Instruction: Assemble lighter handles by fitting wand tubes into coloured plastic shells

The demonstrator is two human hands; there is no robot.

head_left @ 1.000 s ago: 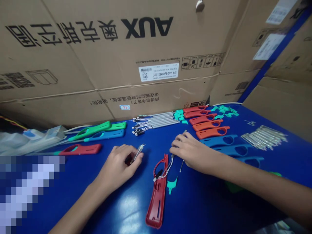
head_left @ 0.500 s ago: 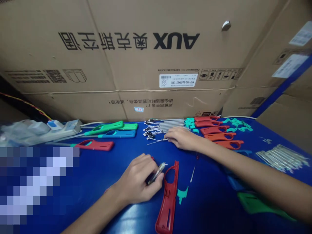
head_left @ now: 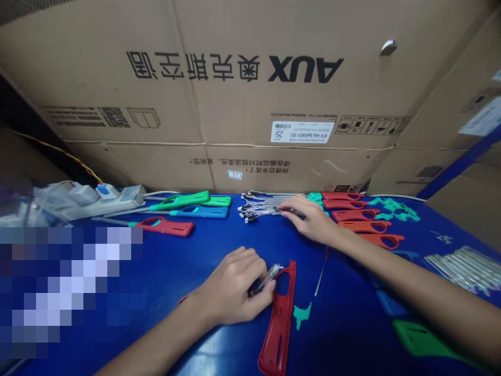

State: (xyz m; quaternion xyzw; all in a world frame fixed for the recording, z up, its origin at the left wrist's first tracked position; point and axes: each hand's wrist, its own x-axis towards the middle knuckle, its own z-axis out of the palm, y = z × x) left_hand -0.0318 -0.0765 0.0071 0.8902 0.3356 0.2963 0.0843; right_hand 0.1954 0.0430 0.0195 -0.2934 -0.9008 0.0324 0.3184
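Observation:
My left hand (head_left: 242,284) is closed around a clear lighter fuel tank (head_left: 268,279) with a white tip, tilted up to the right. Right beside it lies a red lighter handle shell (head_left: 276,334). A small turquoise trigger piece (head_left: 301,315) and a thin metal rod with a red end (head_left: 321,279) are to the right of the shell. Farther back, my right hand (head_left: 309,216) pinches at a bundle of grey metal tubes (head_left: 270,200) with white and black wires at their left ends. Its fingertips are partly hidden, closed on one of the tubes.
Assembled lighters in green, blue and red (head_left: 164,226) lie at the back left beside a power strip (head_left: 105,201). Red and orange shells (head_left: 360,226), turquoise pieces (head_left: 395,209) and clear fuel tanks (head_left: 465,267) lie on the right. A large cardboard box (head_left: 219,115) stands behind.
The view has turned slightly left, so everything sits farther right. My right hand has shifted a little right along the tubes; the tube end that stuck out in front now lies closer to the bundle.

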